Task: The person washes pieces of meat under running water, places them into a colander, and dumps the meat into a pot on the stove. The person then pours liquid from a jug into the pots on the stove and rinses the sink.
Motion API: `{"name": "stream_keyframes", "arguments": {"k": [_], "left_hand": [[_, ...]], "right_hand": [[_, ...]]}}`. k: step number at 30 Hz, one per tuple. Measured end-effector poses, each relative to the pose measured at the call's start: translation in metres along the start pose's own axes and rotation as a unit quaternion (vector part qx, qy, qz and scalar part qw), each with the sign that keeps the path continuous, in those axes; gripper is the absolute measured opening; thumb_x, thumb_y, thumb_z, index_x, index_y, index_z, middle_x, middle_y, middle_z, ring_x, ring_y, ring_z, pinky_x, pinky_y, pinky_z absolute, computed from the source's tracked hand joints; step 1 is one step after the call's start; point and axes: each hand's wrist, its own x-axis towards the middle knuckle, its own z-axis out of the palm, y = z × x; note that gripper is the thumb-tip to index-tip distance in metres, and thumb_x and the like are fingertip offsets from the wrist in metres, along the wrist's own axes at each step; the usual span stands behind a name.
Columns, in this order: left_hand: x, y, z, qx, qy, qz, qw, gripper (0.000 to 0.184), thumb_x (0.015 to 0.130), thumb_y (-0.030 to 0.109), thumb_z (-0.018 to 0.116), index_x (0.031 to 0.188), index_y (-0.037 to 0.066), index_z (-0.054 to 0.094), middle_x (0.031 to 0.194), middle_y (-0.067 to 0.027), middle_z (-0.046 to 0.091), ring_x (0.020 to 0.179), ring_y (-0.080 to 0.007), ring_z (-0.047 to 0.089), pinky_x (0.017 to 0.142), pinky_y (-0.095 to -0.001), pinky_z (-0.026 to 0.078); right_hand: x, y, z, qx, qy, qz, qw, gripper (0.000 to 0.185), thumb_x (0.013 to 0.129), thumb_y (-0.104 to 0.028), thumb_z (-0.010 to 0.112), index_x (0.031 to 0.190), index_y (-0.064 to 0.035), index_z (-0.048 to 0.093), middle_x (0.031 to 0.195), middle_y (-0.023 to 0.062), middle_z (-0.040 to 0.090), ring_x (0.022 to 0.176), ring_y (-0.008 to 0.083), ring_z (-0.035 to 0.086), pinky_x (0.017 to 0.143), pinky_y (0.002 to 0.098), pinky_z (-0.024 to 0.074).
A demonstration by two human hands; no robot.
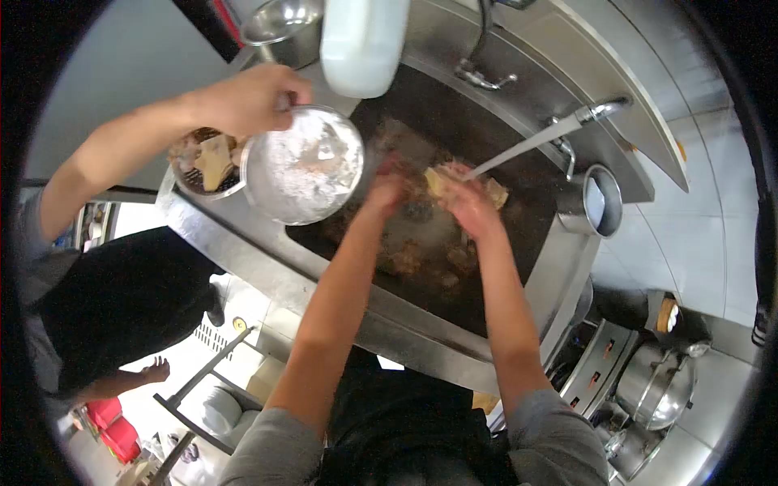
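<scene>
My right hand (470, 202) is closed around a pale yellowish piece of raw meat (496, 193), under the stream of water from the tap. The piece sticks out on both sides of my fingers. Beside it, inside the sink (510, 251), is my left hand (389, 186), smeared by motion, so its fingers cannot be made out. Murky water lies below both hands, with brownish pieces (405, 257) partly visible in it.
A co-worker's hand (259, 101) grips a metal bowl of white powder (316, 158) at the sink's left edge. Behind it stands a colander of meat pieces (212, 188). A white plastic jug (365, 49), steel pot (284, 28), tap (604, 111) and metal container (577, 206) surround the basin.
</scene>
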Motion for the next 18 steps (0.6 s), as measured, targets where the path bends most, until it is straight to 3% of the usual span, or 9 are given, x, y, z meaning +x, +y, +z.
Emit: {"name": "stream_keyframes", "arguments": {"k": [2,4,7,8,12,18], "left_hand": [[-0.016,-0.007,0.024,-0.017,-0.023,0.024,0.999,0.036,0.093,0.009,0.049,0.129,0.006,0.053,0.115,-0.0103,0.063,0.098,-0.0244,0.064,0.082,-0.0353,0.055],[-0.045,0.030,0.080,0.027,-0.050,0.022,0.998,0.046,0.089,0.003,0.048,0.134,0.012,0.048,0.111,-0.0088,0.065,0.086,-0.0201,0.065,0.062,-0.0341,0.055],[-0.051,0.048,0.123,-0.083,-0.074,-0.111,0.988,0.039,0.093,0.007,0.053,0.132,0.013,0.051,0.112,-0.0085,0.064,0.090,-0.0197,0.066,0.067,-0.0342,0.057],[-0.054,0.057,0.136,-0.064,-0.056,-0.124,0.989,0.032,0.097,0.013,0.056,0.128,0.015,0.053,0.112,-0.0073,0.064,0.095,-0.0203,0.066,0.072,-0.0357,0.059],[-0.055,0.065,0.164,-0.154,-0.031,-0.115,0.981,0.033,0.094,0.013,0.062,0.126,0.012,0.054,0.107,-0.0055,0.064,0.098,-0.0195,0.064,0.073,-0.0362,0.057],[-0.046,0.048,0.167,-0.159,0.069,-0.087,0.981,0.037,0.090,0.008,0.067,0.124,0.006,0.055,0.108,-0.0056,0.064,0.097,-0.0184,0.064,0.073,-0.0343,0.054]], "right_hand": [[-0.013,-0.013,-0.008,-0.032,-0.012,0.029,0.999,0.038,0.097,-0.036,0.057,0.124,-0.0098,0.052,0.117,0.0080,0.062,0.100,0.0231,0.064,0.066,0.0328,0.0497],[-0.032,-0.024,-0.014,-0.021,0.011,0.053,0.998,0.037,0.097,-0.035,0.057,0.124,-0.0102,0.052,0.115,0.0080,0.063,0.097,0.0234,0.064,0.066,0.0329,0.0498],[-0.075,-0.033,-0.029,0.046,0.068,0.072,0.994,0.036,0.097,-0.036,0.056,0.123,-0.0102,0.053,0.111,0.0092,0.064,0.087,0.0244,0.066,0.065,0.0331,0.0503],[-0.090,-0.030,-0.039,0.054,0.066,0.074,0.994,0.036,0.097,-0.037,0.055,0.121,-0.0102,0.053,0.110,0.0098,0.064,0.084,0.0249,0.066,0.065,0.0337,0.0508],[-0.146,-0.030,-0.066,0.023,0.008,0.097,0.995,0.032,0.098,-0.038,0.051,0.114,-0.0105,0.054,0.105,0.0120,0.065,0.080,0.0274,0.066,0.062,0.0360,0.0534],[-0.179,-0.023,-0.080,0.020,0.034,0.148,0.988,0.024,0.096,-0.032,0.054,0.108,-0.0116,0.054,0.106,0.0131,0.065,0.082,0.0304,0.067,0.060,0.0380,0.0556]]}}
